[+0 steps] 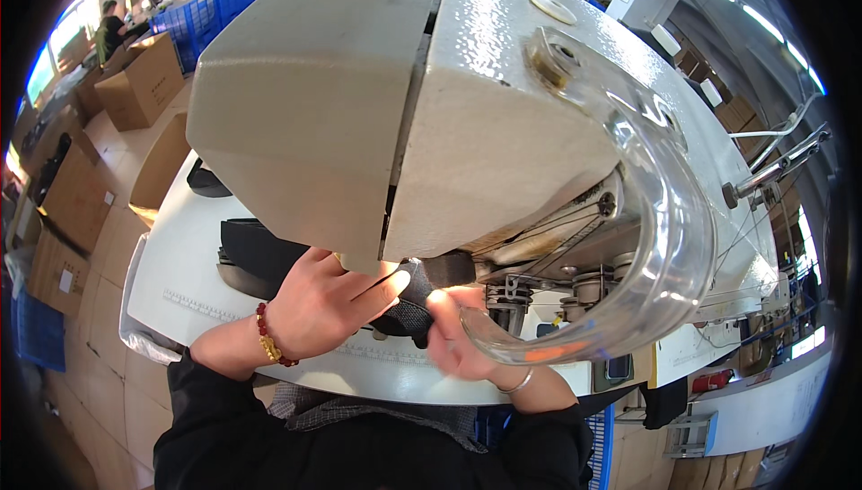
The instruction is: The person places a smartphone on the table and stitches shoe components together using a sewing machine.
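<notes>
A large white industrial sewing machine point(503, 158) stands over the work, hiding the needle area from above. Beneath its head lies a dark grey, coarse-woven fabric piece point(411, 315) with a black strip. My left hand point(328, 301), a red and gold bead bracelet on its wrist, has its fingers pressed together on the left of this fabric. My right hand point(456, 337), slightly blurred, pinches the fabric's right edge between thumb and fingers. A lamp glow lights the fingertips. Black folded fabric point(256, 252) lies just beyond my left hand.
A curved clear plastic guard point(678, 221) arches close to my right hand. The white table point(184, 270) bears a printed ruler scale along its front. Cardboard boxes point(139, 82) and blue crates point(193, 23) stand on the floor at left; a person point(115, 32) sits far left.
</notes>
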{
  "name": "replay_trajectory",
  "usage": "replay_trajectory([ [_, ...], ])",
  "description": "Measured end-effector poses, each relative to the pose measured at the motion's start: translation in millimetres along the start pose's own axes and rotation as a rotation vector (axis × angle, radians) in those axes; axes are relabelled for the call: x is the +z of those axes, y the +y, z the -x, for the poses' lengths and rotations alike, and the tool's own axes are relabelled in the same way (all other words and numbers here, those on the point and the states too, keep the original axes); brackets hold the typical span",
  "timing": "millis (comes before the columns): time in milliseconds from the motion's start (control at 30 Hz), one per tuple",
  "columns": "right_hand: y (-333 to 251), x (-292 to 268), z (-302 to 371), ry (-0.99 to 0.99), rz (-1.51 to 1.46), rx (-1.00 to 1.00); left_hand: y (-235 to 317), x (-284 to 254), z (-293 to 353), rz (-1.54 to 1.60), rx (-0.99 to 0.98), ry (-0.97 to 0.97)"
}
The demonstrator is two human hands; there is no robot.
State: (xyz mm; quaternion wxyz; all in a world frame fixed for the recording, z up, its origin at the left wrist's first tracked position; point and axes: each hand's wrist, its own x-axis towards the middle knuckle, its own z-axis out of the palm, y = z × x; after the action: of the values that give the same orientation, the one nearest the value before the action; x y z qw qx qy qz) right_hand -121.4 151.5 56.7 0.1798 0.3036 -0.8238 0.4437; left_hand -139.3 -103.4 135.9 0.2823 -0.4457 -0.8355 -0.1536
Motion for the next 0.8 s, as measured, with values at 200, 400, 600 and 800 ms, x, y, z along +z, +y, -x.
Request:
replay_trajectory([
  [200, 54, -30, 18, 0.128, -0.793, 0.603, 7, -4, -10, 0.104, -0.083, 0.045],
  [400, 47, -27, 11, 0.271, -0.944, 0.54, 12, 3, -8, 0.206, -0.2, 0.062],
  [600, 19, -25, -5, 0.27, -0.719, 0.362, 14, 7, -10, 0.288, -0.275, 0.074],
  [800, -9, -20, -20, 0.07, 0.3, -0.365, 13, 5, -11, 0.218, -0.218, 0.094],
])
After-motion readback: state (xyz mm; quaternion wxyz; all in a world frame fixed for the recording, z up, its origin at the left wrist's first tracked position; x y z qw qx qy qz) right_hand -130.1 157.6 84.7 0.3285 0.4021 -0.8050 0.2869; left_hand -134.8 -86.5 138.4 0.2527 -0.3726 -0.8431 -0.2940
